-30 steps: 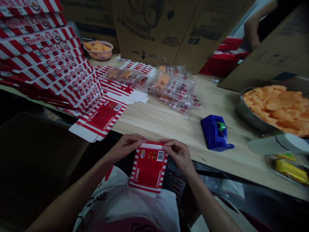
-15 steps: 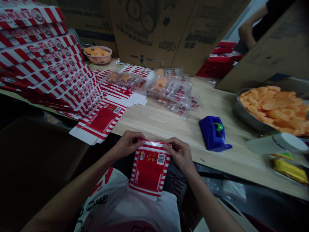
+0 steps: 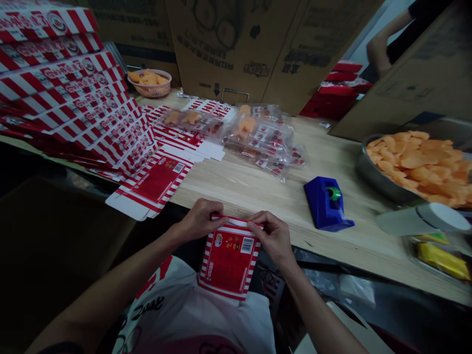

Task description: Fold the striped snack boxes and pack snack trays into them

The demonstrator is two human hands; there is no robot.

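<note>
A red and white striped carton (image 3: 227,263) with a barcode rests against my lap at the table's front edge. My left hand (image 3: 204,217) pinches its top left corner, thumb along the upper flap. At the top right corner my right hand (image 3: 272,231) grips the same flap between thumb and fingers. The carton's underside is hidden. Beyond my left hand lie flat striped cartons (image 3: 157,179) in an overlapping pile. To the right of my right hand stands a blue tape dispenser (image 3: 324,209) with a green core.
Tall stacks of striped boxes (image 3: 84,93) rise at left. Clear packets (image 3: 258,135) lie mid-table, near a pink basket (image 3: 162,90). At right are a metal bowl (image 3: 363,164) of orange pieces, a pale bottle (image 3: 401,220) and a yellow packet (image 3: 444,260). Another person's arm (image 3: 383,42) shows behind cardboard.
The carton's top flap has bent over along its edge. My left thumb has slid inward to the right along it, and my right fingers have shifted slightly.
</note>
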